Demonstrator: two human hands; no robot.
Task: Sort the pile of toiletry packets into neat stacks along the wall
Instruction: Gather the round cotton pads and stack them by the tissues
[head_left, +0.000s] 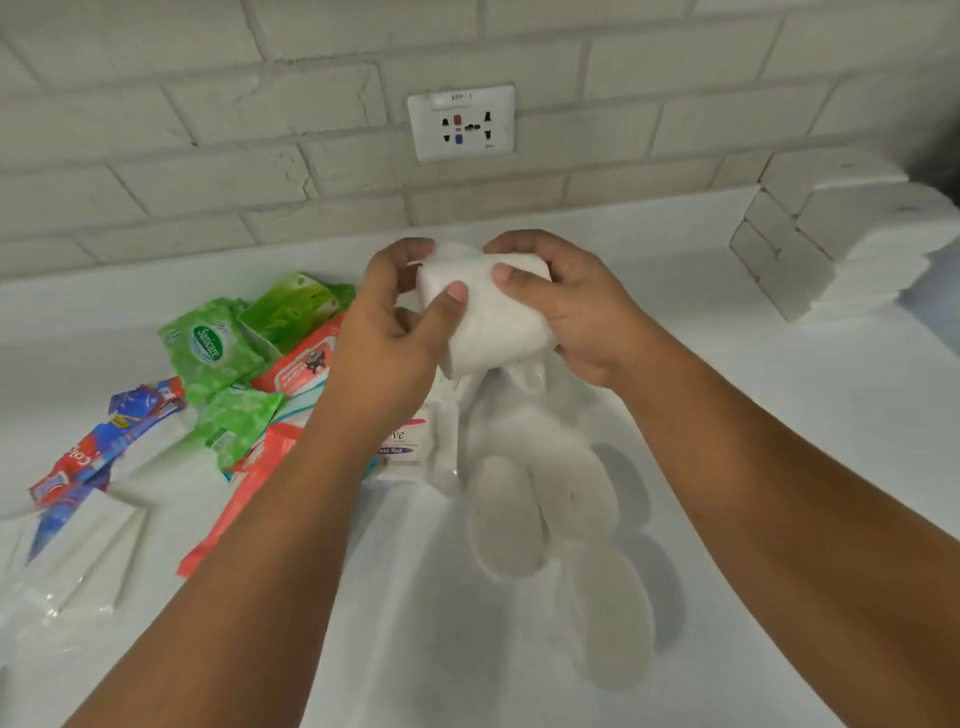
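Both hands grasp one white packet (488, 327) held above the counter (779, 415): the left hand (395, 332) and the right hand (571, 312) each curl their fingers over its far edge, with a thumb pressed on the near face. The coloured pile (244, 374) lies below and left of the left fingers; white stacks (857, 244) stand at the wall (208, 156) beyond the right fingers. The person would likely do best to flatten the soft packet between the thumbs, then set it edge-aligned on those stacks.
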